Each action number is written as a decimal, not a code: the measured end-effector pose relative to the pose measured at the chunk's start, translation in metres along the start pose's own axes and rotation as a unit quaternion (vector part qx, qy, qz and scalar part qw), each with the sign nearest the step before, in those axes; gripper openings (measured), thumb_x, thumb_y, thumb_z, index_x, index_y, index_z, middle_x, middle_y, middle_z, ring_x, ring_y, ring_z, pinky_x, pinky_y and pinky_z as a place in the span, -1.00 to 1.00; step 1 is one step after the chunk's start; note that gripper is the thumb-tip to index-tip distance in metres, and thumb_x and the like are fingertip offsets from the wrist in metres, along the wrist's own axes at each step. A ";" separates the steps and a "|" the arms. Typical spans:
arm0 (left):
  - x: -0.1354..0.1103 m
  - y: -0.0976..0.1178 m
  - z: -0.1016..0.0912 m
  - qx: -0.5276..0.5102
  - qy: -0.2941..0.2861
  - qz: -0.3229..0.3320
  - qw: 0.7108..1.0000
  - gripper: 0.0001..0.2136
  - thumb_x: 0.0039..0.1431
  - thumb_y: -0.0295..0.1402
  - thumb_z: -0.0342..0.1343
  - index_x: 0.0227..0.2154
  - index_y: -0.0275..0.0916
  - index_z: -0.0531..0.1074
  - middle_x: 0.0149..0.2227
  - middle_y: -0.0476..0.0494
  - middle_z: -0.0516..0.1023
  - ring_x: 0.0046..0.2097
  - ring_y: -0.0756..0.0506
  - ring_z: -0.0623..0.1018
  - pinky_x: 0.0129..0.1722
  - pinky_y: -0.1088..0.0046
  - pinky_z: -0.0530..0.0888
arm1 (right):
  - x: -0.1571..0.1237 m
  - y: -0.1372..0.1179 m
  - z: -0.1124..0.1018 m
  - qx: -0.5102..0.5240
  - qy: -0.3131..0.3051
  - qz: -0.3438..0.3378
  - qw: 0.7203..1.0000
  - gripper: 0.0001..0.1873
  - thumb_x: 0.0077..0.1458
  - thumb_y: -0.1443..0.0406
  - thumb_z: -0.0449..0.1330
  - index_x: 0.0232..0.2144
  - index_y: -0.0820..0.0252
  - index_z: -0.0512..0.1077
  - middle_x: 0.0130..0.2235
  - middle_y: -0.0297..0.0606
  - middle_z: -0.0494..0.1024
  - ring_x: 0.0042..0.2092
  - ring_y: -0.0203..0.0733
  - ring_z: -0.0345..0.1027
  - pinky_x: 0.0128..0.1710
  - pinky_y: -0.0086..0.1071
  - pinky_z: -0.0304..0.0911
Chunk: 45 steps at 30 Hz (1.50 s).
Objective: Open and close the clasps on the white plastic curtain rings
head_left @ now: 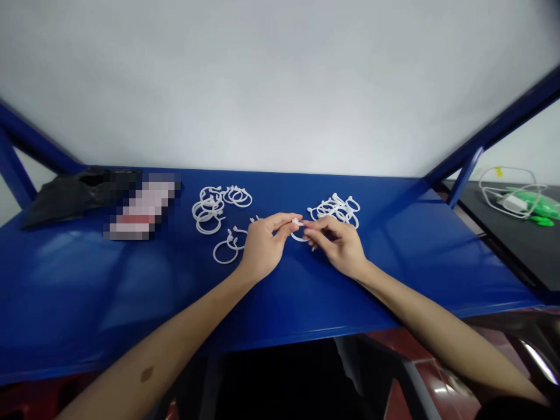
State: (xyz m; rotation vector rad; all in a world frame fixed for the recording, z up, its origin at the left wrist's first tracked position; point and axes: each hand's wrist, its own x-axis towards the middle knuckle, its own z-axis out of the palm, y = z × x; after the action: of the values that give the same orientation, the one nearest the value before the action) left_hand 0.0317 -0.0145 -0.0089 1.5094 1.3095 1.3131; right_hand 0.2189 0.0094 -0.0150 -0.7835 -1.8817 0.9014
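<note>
A white plastic ring (298, 231) is held just above the blue shelf (131, 291), pinched from both sides. My left hand (263, 246) grips its left end with thumb and fingertips closed. My right hand (339, 244) pinches its right end the same way. Left of my hands lies a pile of several white rings (214, 209), with loose rings (227, 248) right beside my left hand. Another heap of white rings (336, 208) sits just behind my right hand.
A black bag (65, 195) and a blurred-out flat object (142, 210) lie at the shelf's back left. Blue frame struts (481, 146) rise at both sides. On a dark surface to the right are a white cable with charger (510, 198) and green items (536, 207).
</note>
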 end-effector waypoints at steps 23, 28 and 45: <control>0.024 -0.014 -0.047 0.583 -0.095 0.073 0.804 -0.53 0.27 -0.01 0.07 0.05 -0.28 0.47 -0.02 -0.34 0.52 0.12 -0.39 0.41 0.09 0.04 0.36 | 0.036 0.021 -0.089 -0.389 0.031 0.033 0.920 -0.89 0.17 0.34 0.15 -0.34 0.16 0.50 -0.31 -0.22 0.55 -0.30 -0.16 0.35 -0.23 -0.25 0.26; 0.025 -0.009 -0.053 0.607 -0.093 0.052 0.788 -0.45 0.24 0.06 0.06 0.08 -0.28 0.46 0.01 -0.37 0.51 0.13 -0.42 0.39 0.09 0.03 0.33 | 0.034 0.024 -0.089 -0.407 -0.006 0.059 0.911 -0.87 0.16 0.32 0.14 -0.34 0.16 0.51 -0.31 -0.19 0.56 -0.27 -0.12 0.36 -0.18 -0.21 0.24; 0.017 -0.013 -0.031 0.438 -0.130 0.180 0.871 -0.47 0.27 -0.25 0.14 0.25 -0.27 0.21 0.09 -0.30 0.47 0.12 -0.27 0.48 0.16 0.10 0.35 | 0.020 -0.003 -0.028 -0.284 0.006 -0.035 0.958 -0.84 0.32 0.20 0.14 -0.14 0.11 0.46 -0.24 -0.22 0.57 -0.20 -0.11 0.41 -0.12 -0.19 0.32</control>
State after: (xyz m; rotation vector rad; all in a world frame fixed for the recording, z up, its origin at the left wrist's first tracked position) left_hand -0.0026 0.0023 -0.0112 2.5510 1.5785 0.6487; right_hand 0.2350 0.0316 0.0063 -1.0449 -2.1700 0.2980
